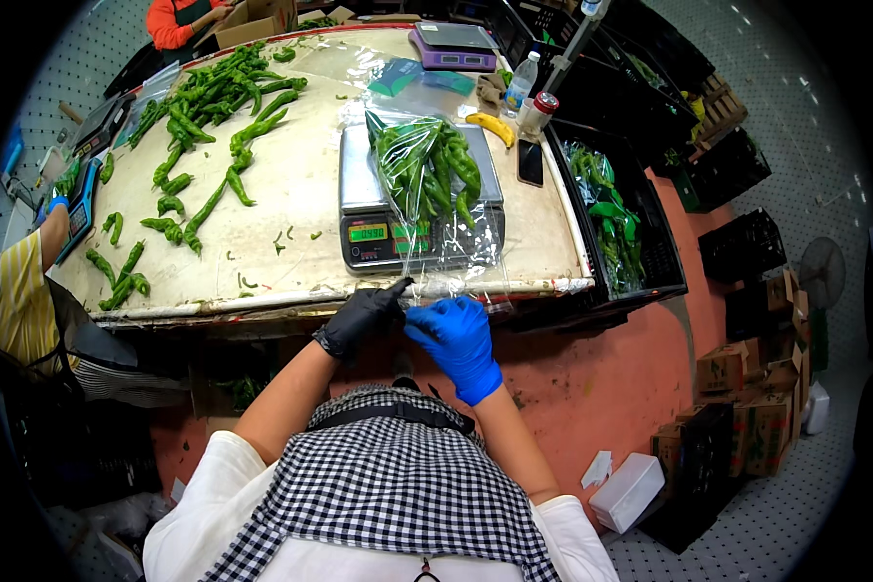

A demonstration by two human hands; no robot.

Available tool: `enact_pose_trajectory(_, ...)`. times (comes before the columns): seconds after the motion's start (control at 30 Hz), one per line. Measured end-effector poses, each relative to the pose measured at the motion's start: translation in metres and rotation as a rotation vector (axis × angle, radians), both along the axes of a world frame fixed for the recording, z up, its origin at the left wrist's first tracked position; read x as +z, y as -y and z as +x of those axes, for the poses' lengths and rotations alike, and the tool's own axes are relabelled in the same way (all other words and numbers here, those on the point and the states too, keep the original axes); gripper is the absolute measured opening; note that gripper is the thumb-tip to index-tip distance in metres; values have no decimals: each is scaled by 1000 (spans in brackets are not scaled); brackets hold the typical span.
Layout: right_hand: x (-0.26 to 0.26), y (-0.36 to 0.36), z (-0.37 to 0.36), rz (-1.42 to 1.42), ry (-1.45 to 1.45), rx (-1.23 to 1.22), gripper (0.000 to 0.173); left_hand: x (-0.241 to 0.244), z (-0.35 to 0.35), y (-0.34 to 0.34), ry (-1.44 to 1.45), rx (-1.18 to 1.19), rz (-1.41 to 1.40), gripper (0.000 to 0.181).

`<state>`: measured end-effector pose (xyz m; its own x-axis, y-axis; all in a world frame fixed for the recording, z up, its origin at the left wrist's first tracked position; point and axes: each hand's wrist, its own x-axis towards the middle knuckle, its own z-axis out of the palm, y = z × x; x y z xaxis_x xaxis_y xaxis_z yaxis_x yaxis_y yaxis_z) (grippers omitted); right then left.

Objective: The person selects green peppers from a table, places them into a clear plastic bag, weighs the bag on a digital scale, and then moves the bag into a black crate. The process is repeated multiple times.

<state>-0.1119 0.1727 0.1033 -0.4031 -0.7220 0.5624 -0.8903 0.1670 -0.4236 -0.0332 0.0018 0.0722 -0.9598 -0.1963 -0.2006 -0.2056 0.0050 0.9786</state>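
A clear plastic bag of long green peppers rests on the steel pan of a digital scale; its lit display shows digits. The bag's loose end hangs toward the table's near edge. At that end, my left hand, in a black glove, pinches the film near its left side. My right hand, in a blue glove, is curled on the film just to the right, almost touching the left. Its fingertips are partly hidden. Loose green peppers lie in a pile and scattered over the table's left half.
A banana, a phone, a water bottle and a purple scale sit at the table's right and far side. Right of the table stands a black crate of bagged peppers. Co-workers are at the left and far side.
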Motion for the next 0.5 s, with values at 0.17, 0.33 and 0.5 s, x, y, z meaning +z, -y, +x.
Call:
enact_pose_trajectory(0.17,-6,-8,1,-161,504,148,9,5,-2,-5,214,-7,123,26)
enact_pose_trajectory(0.33,-20,-11,0,-97,261,-132,18,-10,6,0,186,-7,173,29)
enact_pose_trajectory(0.5,-23,0,7,110,20,-90,25,-26,9,4,69,-38,147,39)
